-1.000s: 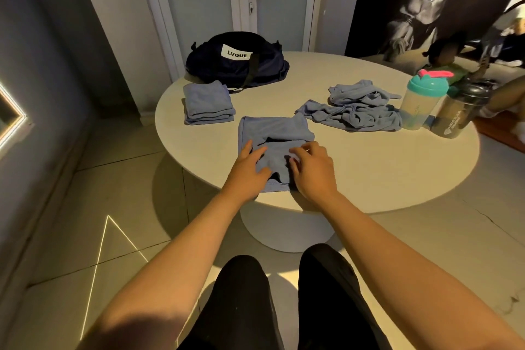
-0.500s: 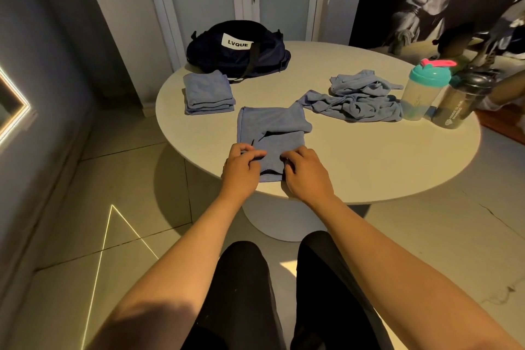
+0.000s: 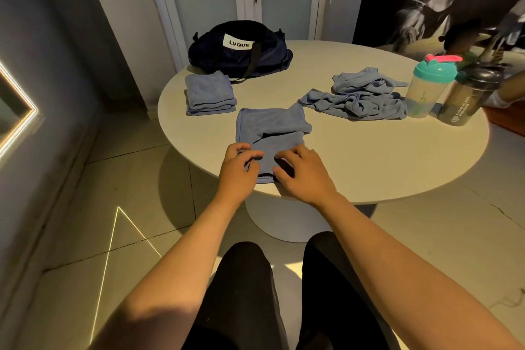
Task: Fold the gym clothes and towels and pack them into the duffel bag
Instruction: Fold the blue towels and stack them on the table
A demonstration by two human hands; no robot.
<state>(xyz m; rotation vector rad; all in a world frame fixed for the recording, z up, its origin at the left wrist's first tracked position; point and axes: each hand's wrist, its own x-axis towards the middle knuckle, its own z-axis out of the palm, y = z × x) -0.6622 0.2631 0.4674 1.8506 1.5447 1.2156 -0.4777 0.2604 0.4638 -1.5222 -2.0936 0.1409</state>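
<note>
On the table, a folded stack lies at the left, just in front of the bag. At the near edge lies the half-folded towel, with the left hand and right hand side by side, their curled fingers pinching its near hem. Farther right sit a crumpled pile, a teal-lidded shaker and a dark shaker.
</note>
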